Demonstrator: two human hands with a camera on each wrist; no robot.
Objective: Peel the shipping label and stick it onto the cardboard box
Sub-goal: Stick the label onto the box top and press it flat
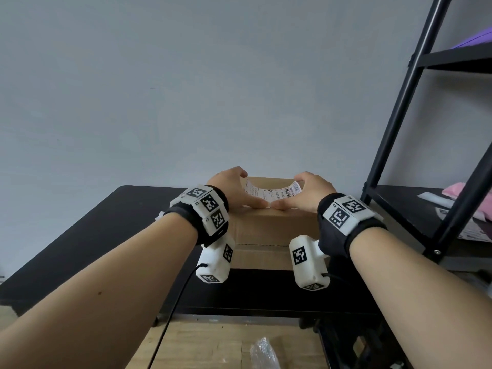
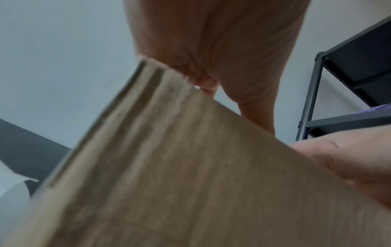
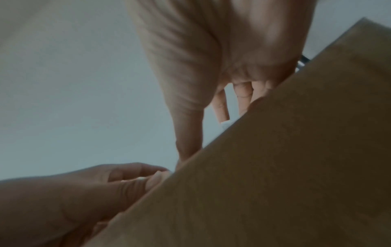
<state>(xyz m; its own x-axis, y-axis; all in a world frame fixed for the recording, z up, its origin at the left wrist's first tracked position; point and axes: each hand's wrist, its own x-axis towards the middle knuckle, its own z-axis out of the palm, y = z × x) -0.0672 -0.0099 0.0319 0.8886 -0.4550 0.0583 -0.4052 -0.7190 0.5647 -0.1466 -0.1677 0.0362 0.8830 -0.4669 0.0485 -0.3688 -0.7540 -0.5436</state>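
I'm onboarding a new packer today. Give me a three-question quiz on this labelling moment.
1. True or false: the shipping label lies fully flat on the cardboard box.
2. What presses the label's near edge? A) left hand alone B) right hand alone C) both thumbs
3. What stands to the right of the black table?

Key: 1 false, its far part curves up; 2 C; 3 a black metal shelf.
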